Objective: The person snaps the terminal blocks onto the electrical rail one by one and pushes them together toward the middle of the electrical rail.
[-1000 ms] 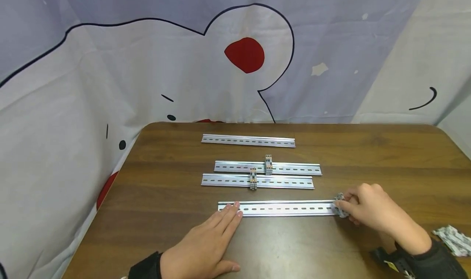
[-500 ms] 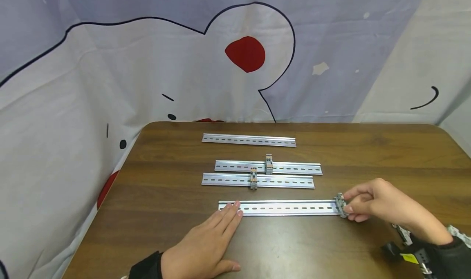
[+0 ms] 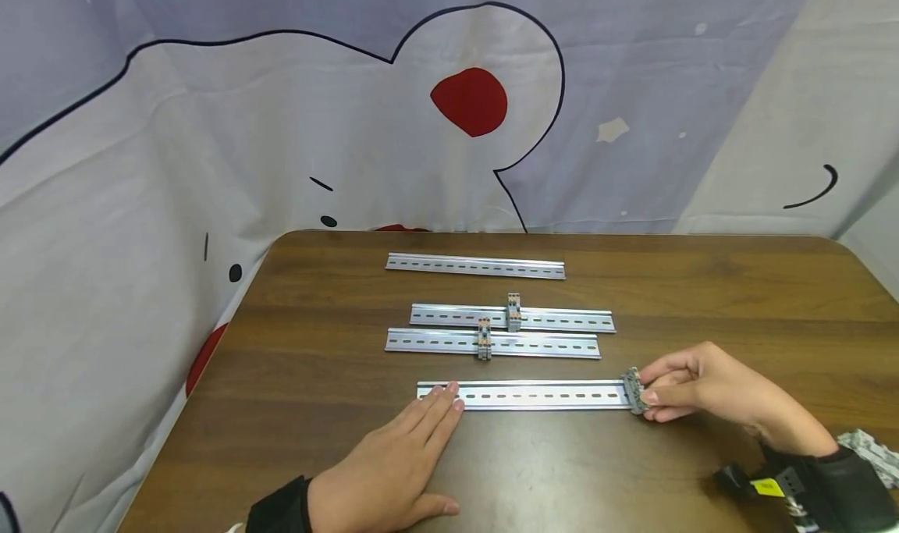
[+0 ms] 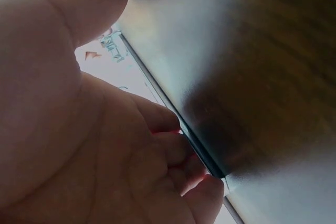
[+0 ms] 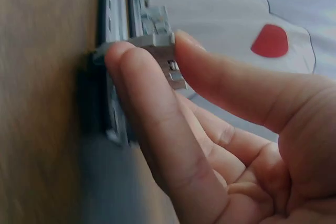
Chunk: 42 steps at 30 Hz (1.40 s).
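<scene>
Flat on the table lies a slotted metal DIN rail, the nearest one in the head view. My left hand rests its straight fingers on the rail's left end, thumb spread on the table. Near the right end, a grey terminal block sits across the rail. My right hand holds this block between thumb and fingertips from its right side. In the right wrist view, the thumb and fingers stand at opposite edges of the terminal block. Whether the block is clipped down cannot be seen.
Beyond are two DIN rails, each bearing a small terminal block. A bare rail lies farthest back. Grey pieces lie at the right, partly behind the sleeve. A printed curtain hangs behind the table.
The right hand shifted its hold on the terminal block, drawing back right, then moved left. The block now sits slightly farther left on the rail. The left hand has stayed put.
</scene>
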{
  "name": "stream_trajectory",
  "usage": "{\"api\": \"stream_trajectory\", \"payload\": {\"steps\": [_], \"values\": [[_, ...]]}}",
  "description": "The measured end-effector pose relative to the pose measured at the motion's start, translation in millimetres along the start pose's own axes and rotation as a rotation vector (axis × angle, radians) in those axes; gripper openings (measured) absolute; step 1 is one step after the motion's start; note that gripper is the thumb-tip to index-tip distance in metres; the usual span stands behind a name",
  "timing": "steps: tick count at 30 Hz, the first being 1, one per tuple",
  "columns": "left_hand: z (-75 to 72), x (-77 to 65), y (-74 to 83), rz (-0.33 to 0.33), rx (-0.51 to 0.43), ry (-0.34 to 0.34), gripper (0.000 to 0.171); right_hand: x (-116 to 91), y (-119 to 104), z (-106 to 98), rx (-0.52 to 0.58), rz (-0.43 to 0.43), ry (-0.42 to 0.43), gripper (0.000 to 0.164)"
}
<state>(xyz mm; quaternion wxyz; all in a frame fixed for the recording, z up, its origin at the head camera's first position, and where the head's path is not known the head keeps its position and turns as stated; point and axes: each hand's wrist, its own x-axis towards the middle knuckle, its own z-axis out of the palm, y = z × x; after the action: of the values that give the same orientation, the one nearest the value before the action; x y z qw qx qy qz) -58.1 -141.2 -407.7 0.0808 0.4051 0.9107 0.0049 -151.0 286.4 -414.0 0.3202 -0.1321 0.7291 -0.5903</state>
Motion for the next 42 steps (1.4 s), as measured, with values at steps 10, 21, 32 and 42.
{"api": "stream_trajectory", "payload": {"steps": [10, 21, 32, 42], "values": [[0.2, -0.2, -0.1, -0.002, 0.002, 0.006, 0.093, 16.6, -1.9, 31.0, 0.054, -0.029, 0.038, 0.045], [1.5, -1.7, 0.6, 0.01, 0.045, 0.055, 0.093, 37.8, -5.6, 66.0, 0.125, -0.027, 0.078, 0.047], [2.0, -1.5, 1.6, 0.01, 0.037, 0.054, 0.094, 57.3, -12.6, 91.9, 0.142, -0.028, 0.084, 0.047], [0.6, -0.6, 2.1, 0.005, 0.026, 0.031, 0.094, 68.1, -17.3, 104.6, 0.15, -0.034, 0.066, 0.042]]}}
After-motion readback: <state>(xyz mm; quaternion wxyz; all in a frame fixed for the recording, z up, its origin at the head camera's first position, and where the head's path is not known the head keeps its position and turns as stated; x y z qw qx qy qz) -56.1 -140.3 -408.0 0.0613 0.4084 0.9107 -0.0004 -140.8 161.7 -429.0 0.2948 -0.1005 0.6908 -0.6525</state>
